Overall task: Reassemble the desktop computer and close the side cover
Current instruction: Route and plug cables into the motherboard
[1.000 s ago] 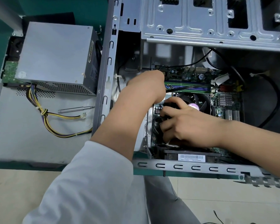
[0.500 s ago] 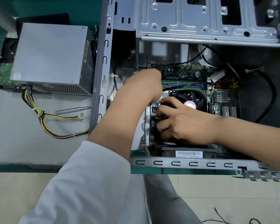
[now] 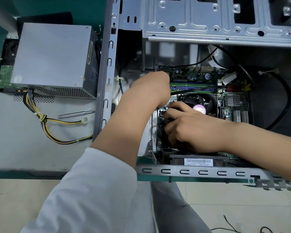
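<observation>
The open desktop case lies on its side with the motherboard exposed. My left hand reaches in at the board's left edge with its fingers hidden; a thin black rod sticks out of it across the memory sticks. My right hand lies beside the CPU fan, its fingers curled round black cable at the fan's left side. The grey power supply sits outside the case, on the flat side cover to the left.
A silver screwdriver shaft and the supply's yellow-black cable bundle lie on the cover. The metal drive cage spans the case's far side. A black fan with a barcode label sits at the near wall. Thick black cable loops at right.
Both hands stay at the same spot by the CPU fan; only the view has shifted slightly.
</observation>
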`<act>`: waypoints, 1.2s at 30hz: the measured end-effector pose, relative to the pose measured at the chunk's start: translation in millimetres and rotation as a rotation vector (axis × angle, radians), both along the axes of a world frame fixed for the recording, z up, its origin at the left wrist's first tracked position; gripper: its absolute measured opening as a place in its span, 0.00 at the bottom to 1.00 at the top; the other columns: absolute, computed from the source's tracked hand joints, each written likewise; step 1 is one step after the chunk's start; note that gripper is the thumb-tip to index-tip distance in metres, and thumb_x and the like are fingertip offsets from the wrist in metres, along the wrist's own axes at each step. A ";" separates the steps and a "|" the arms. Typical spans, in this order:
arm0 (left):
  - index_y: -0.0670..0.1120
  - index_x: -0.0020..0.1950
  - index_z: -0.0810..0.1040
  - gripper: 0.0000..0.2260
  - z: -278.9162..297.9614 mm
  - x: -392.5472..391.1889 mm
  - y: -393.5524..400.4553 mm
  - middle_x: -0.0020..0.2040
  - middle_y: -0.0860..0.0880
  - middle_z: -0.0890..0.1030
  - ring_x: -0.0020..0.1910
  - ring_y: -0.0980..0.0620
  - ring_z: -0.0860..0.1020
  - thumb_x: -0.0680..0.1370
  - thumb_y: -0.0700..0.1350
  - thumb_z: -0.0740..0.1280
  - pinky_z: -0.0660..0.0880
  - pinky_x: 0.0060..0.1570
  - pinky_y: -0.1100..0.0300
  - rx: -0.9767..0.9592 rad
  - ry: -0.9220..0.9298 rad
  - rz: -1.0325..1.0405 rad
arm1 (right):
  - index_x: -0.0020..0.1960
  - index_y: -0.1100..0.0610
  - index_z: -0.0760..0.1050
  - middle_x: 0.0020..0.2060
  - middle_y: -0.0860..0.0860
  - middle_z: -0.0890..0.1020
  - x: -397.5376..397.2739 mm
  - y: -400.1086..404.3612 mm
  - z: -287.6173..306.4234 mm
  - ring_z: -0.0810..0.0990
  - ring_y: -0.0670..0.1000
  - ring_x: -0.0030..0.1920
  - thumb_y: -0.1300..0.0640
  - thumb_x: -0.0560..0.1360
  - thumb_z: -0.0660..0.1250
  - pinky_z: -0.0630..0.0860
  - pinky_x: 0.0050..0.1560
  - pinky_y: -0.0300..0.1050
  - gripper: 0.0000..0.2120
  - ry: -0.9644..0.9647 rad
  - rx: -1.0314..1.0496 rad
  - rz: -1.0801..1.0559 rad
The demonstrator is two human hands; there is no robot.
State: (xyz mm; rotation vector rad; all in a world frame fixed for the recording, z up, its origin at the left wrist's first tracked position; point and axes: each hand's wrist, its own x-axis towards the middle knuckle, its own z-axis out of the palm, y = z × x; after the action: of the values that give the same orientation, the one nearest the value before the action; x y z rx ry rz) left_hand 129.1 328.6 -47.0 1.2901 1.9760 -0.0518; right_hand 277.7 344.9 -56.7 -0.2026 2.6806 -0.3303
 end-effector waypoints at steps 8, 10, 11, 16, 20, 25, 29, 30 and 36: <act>0.45 0.58 0.78 0.11 2.3 -0.6 -0.5 0.53 0.47 0.80 0.52 0.45 0.78 0.77 0.38 0.66 0.75 0.57 0.50 0.006 -0.011 -0.008 | 0.46 0.49 0.77 0.40 0.42 0.70 -2.0 -3.9 -2.9 0.64 0.53 0.58 0.59 0.74 0.57 0.43 0.71 0.52 0.11 -0.033 0.129 0.015; 0.45 0.58 0.78 0.10 2.7 -0.4 -0.7 0.53 0.47 0.80 0.52 0.45 0.78 0.77 0.38 0.66 0.76 0.57 0.50 0.001 -0.007 -0.005 | 0.46 0.48 0.77 0.40 0.42 0.69 -2.6 -2.6 -2.4 0.64 0.52 0.58 0.58 0.73 0.58 0.41 0.71 0.51 0.11 -0.036 0.112 0.021; 0.45 0.58 0.78 0.11 2.9 -0.3 -0.9 0.53 0.47 0.80 0.52 0.45 0.78 0.77 0.38 0.67 0.75 0.57 0.50 -0.003 -0.006 -0.006 | 0.46 0.48 0.77 0.40 0.42 0.69 -2.8 -2.3 -2.1 0.63 0.52 0.58 0.58 0.73 0.58 0.41 0.71 0.52 0.10 -0.037 0.110 0.027; 0.44 0.56 0.79 0.09 2.5 0.3 -0.7 0.52 0.46 0.81 0.53 0.45 0.79 0.77 0.39 0.66 0.76 0.56 0.51 0.001 -0.011 0.004 | 0.44 0.48 0.78 0.39 0.42 0.70 -3.7 -2.6 -0.1 0.64 0.52 0.56 0.56 0.72 0.60 0.43 0.70 0.51 0.08 -0.049 0.095 0.023; 0.44 0.57 0.79 0.09 2.3 0.1 -0.4 0.52 0.45 0.81 0.52 0.45 0.79 0.77 0.39 0.66 0.76 0.56 0.51 -0.005 -0.011 0.005 | 0.43 0.48 0.78 0.39 0.42 0.72 -3.8 -2.4 0.7 0.65 0.51 0.55 0.54 0.73 0.60 0.45 0.70 0.50 0.08 -0.043 0.072 0.006; 0.44 0.55 0.80 0.08 2.5 -0.5 0.3 0.51 0.45 0.81 0.52 0.45 0.79 0.77 0.39 0.66 0.76 0.53 0.52 -0.004 -0.007 -0.016 | 0.44 0.49 0.78 0.40 0.43 0.73 -3.6 -3.9 0.0 0.65 0.51 0.54 0.55 0.74 0.58 0.47 0.71 0.56 0.10 -0.041 0.102 0.012; 0.43 0.56 0.79 0.08 2.1 -0.3 0.5 0.52 0.44 0.81 0.49 0.45 0.78 0.77 0.39 0.66 0.75 0.53 0.52 -0.010 -0.009 -0.018 | 0.44 0.49 0.77 0.39 0.43 0.72 -3.2 -4.3 -0.9 0.65 0.50 0.54 0.55 0.74 0.58 0.45 0.71 0.54 0.09 -0.026 0.105 0.002; 0.43 0.56 0.79 0.09 2.3 -0.4 0.4 0.52 0.45 0.81 0.50 0.45 0.78 0.77 0.39 0.66 0.75 0.53 0.52 -0.010 -0.008 -0.019 | 0.43 0.48 0.77 0.40 0.43 0.74 -3.6 -3.4 -0.8 0.64 0.49 0.54 0.54 0.74 0.59 0.45 0.71 0.53 0.08 -0.028 0.092 -0.002; 0.43 0.57 0.79 0.09 3.0 -0.6 -0.1 0.53 0.45 0.80 0.53 0.45 0.79 0.77 0.39 0.66 0.76 0.56 0.51 -0.005 -0.013 -0.010 | 0.42 0.49 0.79 0.39 0.43 0.75 -5.5 -0.8 -0.9 0.64 0.49 0.53 0.53 0.73 0.62 0.46 0.71 0.51 0.07 -0.045 0.035 -0.026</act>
State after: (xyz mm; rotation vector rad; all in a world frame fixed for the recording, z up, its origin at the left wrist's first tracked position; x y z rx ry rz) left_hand 128.5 328.6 -44.0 1.2945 1.9573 -0.0525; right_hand 272.2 344.0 -57.6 -0.1482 2.6440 -0.2924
